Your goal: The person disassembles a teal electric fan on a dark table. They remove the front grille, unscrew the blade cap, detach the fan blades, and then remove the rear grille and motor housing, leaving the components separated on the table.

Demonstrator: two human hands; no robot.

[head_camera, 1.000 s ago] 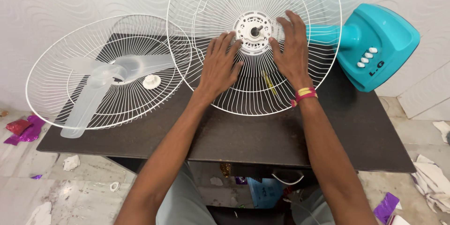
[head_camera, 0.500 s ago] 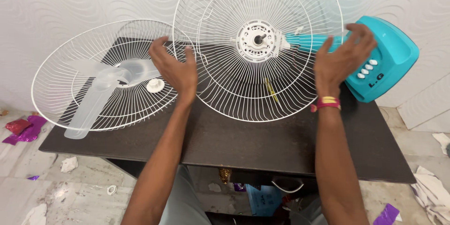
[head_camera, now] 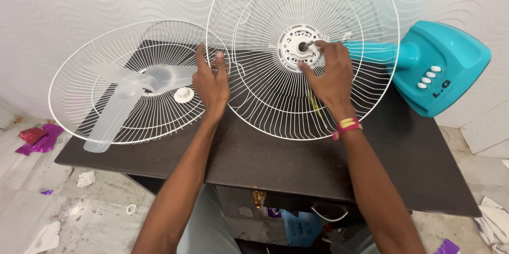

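A white wire rear fan guard (head_camera: 275, 105) stands tilted on the teal fan body (head_camera: 440, 68), its white hub plate (head_camera: 295, 47) and metal shaft facing me. My left hand (head_camera: 211, 80) grips the guard's left rim. My right hand (head_camera: 328, 74) rests inside the guard with thumb and fingertips pinched at the shaft. The second wire guard (head_camera: 85, 111) lies flat to the left, holding a translucent fan blade (head_camera: 119, 100) and a small white round cap (head_camera: 184, 94).
Everything sits on a dark table (head_camera: 297, 158) against a white patterned wall. A yellow-handled tool (head_camera: 313, 100) lies under the standing guard. Paper scraps and purple foil (head_camera: 37, 140) litter the floor on both sides.
My right hand moved from the guard's right rim in to the hub shaft. My left hand closed on the left rim. The view shifted slightly right.
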